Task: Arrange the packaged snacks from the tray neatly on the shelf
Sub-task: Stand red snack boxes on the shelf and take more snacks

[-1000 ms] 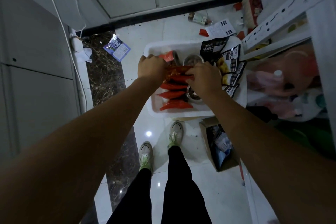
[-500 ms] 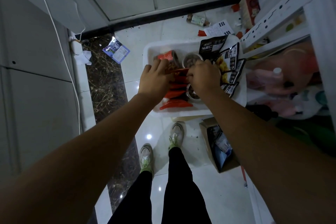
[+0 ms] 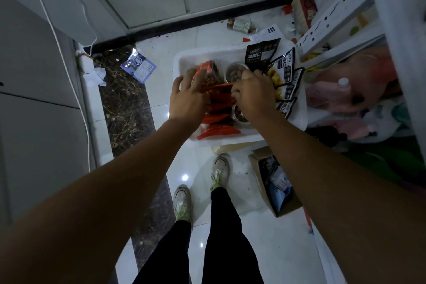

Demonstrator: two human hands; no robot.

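Note:
A white tray (image 3: 184, 59) stands on the floor ahead of my feet. It holds a row of red snack packets (image 3: 219, 132), round tubs of nuts (image 3: 235, 72), a red-lidded jar (image 3: 208, 74) and black snack pouches (image 3: 261, 53) along its right side. My left hand (image 3: 187, 97) hovers over the tray's left part with fingers spread, touching the red packets and the jar. My right hand (image 3: 254, 93) is closed, pinching the top edge of the red packets at the tray's middle. The white shelf (image 3: 332, 27) rises on the right.
Litter lies on the tiled floor: a blue-white packet (image 3: 139, 68), a small bottle (image 3: 241, 25), papers (image 3: 265, 34) and a red box (image 3: 304, 10). An open cardboard box (image 3: 274, 182) sits by my right foot. Pink bags and bottles (image 3: 345, 90) fill the lower shelf. A white cable (image 3: 86, 122) runs down the left cabinet.
My left hand has opened and slid down-left off the red packets, fingers now spread. My right hand stays gripping the packets' top edge.

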